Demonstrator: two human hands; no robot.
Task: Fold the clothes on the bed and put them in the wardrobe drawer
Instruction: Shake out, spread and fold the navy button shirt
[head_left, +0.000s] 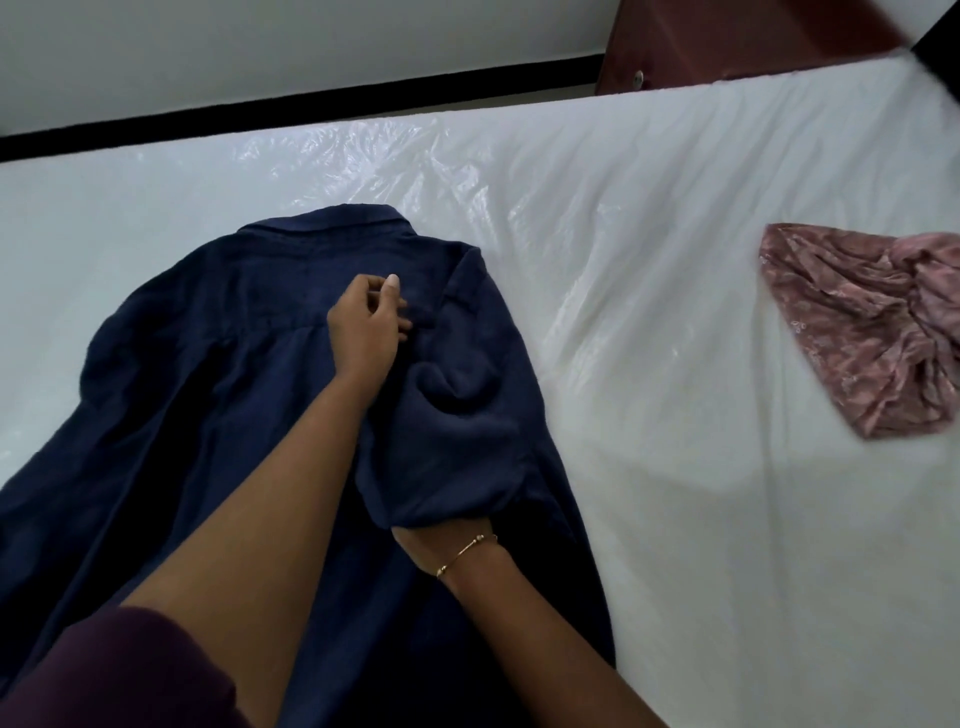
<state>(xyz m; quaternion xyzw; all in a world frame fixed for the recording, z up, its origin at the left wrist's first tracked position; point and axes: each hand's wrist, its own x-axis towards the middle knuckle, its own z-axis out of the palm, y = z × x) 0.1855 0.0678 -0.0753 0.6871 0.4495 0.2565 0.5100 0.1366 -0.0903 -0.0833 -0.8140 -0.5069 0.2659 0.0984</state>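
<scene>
Centrally, a navy shirt (218, 415) is spread back-up on the bed (675, 467), its collar (332, 218) pointing toward the far edge and its hem running out of view at the near left. Its right-hand sleeve (462, 415) is folded inward over the back panel, where it bunches into a soft, rounded heap.

The left hand (366, 325) is laid on the upper back of the shirt, just below the collar and beside the folded shoulder. Its fingers are curled and the thumb is raised; a small pinch of cloth seems to be taken between them, though this cannot be told for certain. The right hand (431, 540) is largely hidden under the lower end of the folded sleeve, so only the wrist and the heel of the hand are seen. Whether its fingers are closed on the fabric cannot be told. A thin gold bracelet (465, 553) is worn on that wrist, and a dark maroon cuff (104, 675) is seen on the left upper arm at the near edge.

The bed is covered with a white sheet under glossy, wrinkled clear plastic. Well apart from the shirt, toward the right, a crumpled pink patterned garment (857, 332) is lying on the same surface. Beyond the bed, a pale wall with a black strip (311, 109) is seen, and a reddish-brown wooden panel (727, 41) stands at the far right corner.
</scene>
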